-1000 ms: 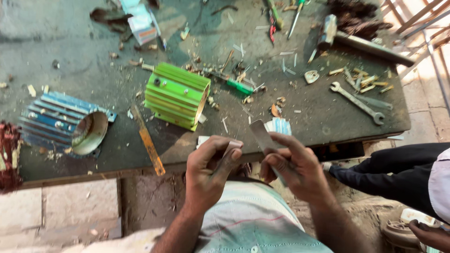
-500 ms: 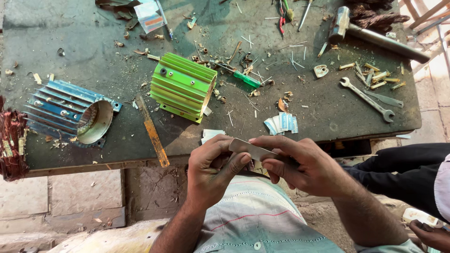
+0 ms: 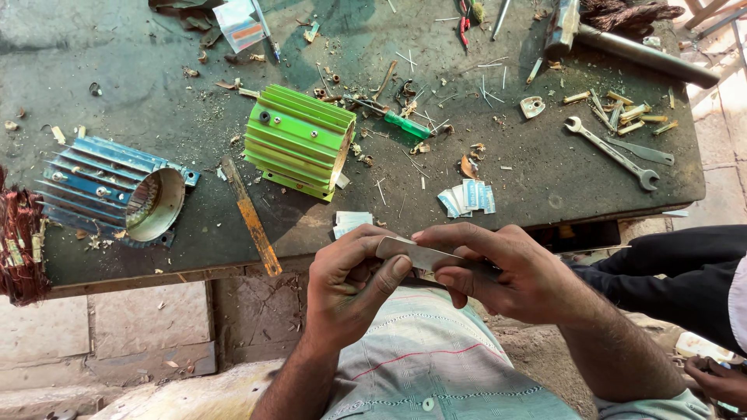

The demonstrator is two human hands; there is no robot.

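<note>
Item: thin flat grey metal strip (image 3: 424,254), lower centre of frame, just off the near edge of the table (image 3: 117,109), pinched at one end by the closed left hand (image 3: 350,284) and gripped along its length by the right hand (image 3: 513,272). Risk, as judged: the bare strip edge could slip through the fingers or nick them. Nearby: ribbed green motor housing (image 3: 299,141), ribbed blue motor housing (image 3: 109,190), steel spanner (image 3: 615,153), all on the dark, gritty, littered top.

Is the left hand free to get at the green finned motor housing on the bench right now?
Probably not at once. The left hand and the right hand both grip a flat grey metal strip. The path itself looks open: the green finned motor housing lies just ahead, with only small paper slips between.
</note>
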